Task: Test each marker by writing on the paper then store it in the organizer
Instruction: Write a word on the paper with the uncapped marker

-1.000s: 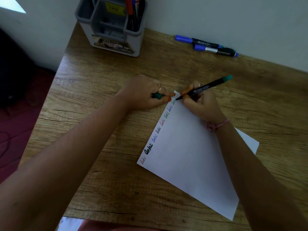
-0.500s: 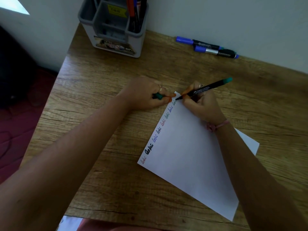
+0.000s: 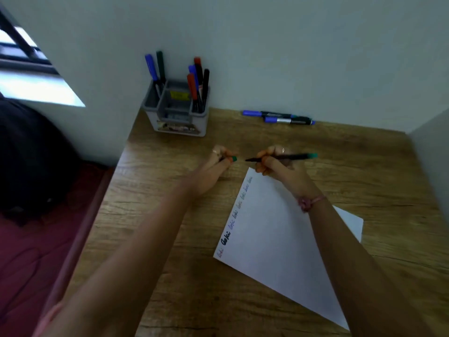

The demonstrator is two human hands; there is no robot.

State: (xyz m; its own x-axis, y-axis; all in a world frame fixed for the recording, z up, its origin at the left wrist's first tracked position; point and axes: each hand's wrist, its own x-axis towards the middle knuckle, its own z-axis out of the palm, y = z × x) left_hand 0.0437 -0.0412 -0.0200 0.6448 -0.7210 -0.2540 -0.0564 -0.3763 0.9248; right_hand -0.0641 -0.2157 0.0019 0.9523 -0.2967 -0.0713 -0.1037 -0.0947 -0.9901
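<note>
Above the paper's far corner, right hand (image 3: pixel 279 164) gripping green-ended marker (image 3: pixel 281 157), tip bared; left hand (image 3: pixel 220 162) pinching green cap (image 3: pixel 234 158), just apart from tip. Writing test judged complete. Next: recap squarely, then carry to organizer (image 3: pixel 177 110) at wall. Paper (image 3: pixel 279 239) flat on desk (image 3: pixel 158 190).

Organizer (image 3: pixel 178 117) stands at the table's (image 3: pixel 155 215) back left; two markers (image 3: pixel 279 117) lie right of it; paper (image 3: pixel 279 239) nearer, front right.
</note>
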